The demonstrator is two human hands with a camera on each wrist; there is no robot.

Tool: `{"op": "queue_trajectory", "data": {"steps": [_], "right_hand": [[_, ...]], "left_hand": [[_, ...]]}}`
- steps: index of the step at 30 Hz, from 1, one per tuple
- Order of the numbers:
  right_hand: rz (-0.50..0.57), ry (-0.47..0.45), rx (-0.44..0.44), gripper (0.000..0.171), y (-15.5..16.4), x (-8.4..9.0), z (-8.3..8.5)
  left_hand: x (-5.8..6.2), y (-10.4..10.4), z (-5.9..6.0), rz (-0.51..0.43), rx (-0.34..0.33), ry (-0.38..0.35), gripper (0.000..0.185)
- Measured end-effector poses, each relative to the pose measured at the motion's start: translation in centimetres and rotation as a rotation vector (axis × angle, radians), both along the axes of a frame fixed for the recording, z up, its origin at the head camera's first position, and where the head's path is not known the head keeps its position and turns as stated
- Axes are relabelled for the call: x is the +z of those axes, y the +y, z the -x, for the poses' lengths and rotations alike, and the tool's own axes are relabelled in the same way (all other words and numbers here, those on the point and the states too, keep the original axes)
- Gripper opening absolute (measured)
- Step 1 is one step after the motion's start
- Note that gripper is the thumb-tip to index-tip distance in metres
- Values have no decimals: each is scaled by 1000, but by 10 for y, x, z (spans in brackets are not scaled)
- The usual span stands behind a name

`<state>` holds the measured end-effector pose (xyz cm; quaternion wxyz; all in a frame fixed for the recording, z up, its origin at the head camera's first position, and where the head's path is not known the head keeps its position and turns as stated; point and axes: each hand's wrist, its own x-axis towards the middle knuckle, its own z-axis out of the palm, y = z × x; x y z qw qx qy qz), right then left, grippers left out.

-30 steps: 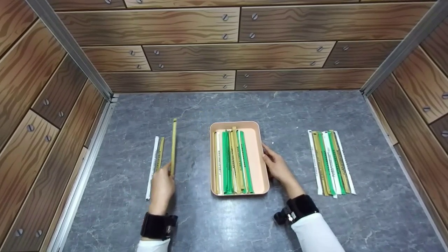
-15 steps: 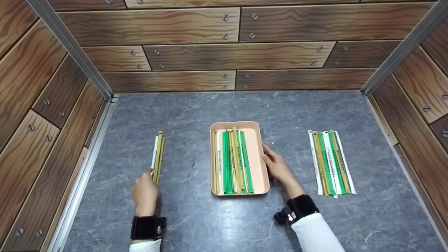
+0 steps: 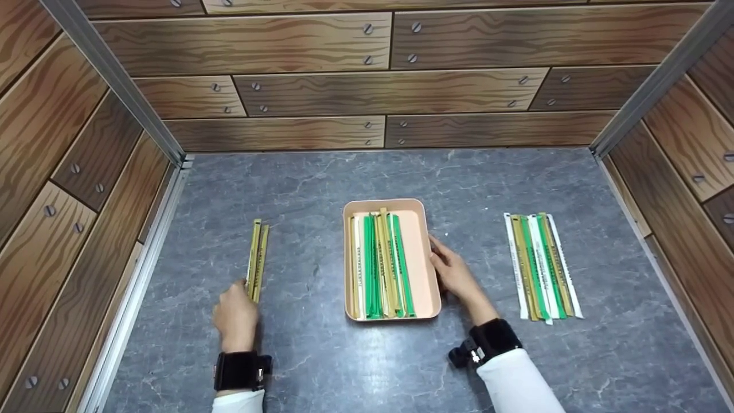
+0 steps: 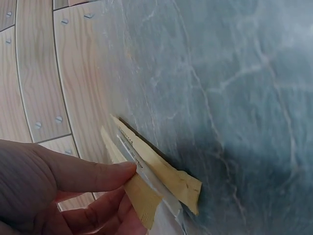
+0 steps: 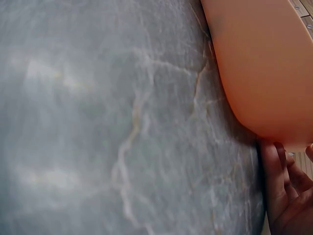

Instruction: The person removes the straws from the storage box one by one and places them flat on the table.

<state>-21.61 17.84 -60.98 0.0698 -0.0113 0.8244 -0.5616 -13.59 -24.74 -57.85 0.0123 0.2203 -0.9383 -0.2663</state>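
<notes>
**Left hand (image 3: 236, 312) is pinching a gold packet (image 4: 142, 199), right hand (image 3: 459, 278) is touching the tray (image 3: 421, 264)**

In the head view I am taking the pink tray as the centre of the clock. It is standing on the grey table (image 3: 321, 172), and green, gold and white packets (image 3: 371, 264) are lying lengthwise inside it, mostly toward nine o'clock. The left hand is working between eight and nine o'clock, well apart from the tray. The right hand is resting between three and four, its fingers lying rather straight against the outer wall. Farther at three o'clock, a row of mixed packets (image 3: 549, 264) is lying on the table.

In the left wrist view, the thumb and fingers are pinching the gold packet near six o'clock. A white packet (image 4: 155, 182) is lying just beside it, between this one and a second gold packet (image 4: 170, 178). Whether the fingers are also touching the white one, I cannot tell.

In the right wrist view, the tray is filling two o'clock, and the fingertips are touching its wall near four.
</notes>
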Motion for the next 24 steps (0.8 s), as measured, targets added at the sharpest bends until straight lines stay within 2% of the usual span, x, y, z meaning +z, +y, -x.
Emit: {"op": "queue_trajectory", "data": {"steps": [7, 12, 15, 19, 21, 24], "right_hand": [[-7, -2, 0, 49, 1, 1, 0], [0, 0, 4, 49, 0, 0, 0], [23, 0, 15, 49, 0, 1, 0], [35, 2, 23, 49, 0, 1, 0], [25, 3, 21, 49, 0, 1, 0], [8, 6, 18, 49, 0, 1, 0]], "left_hand": [[-3, -4, 1, 2, 0, 0, 26], [-1, -3, 0, 18, 27, 4, 22], [3, 1, 0, 26, 17, 6, 25], [10, 13, 1, 16, -40, 20, 31], [13, 22, 2, 3, -97, 57, 35], [16, 41, 4, -9, -199, 159, 40]]}}
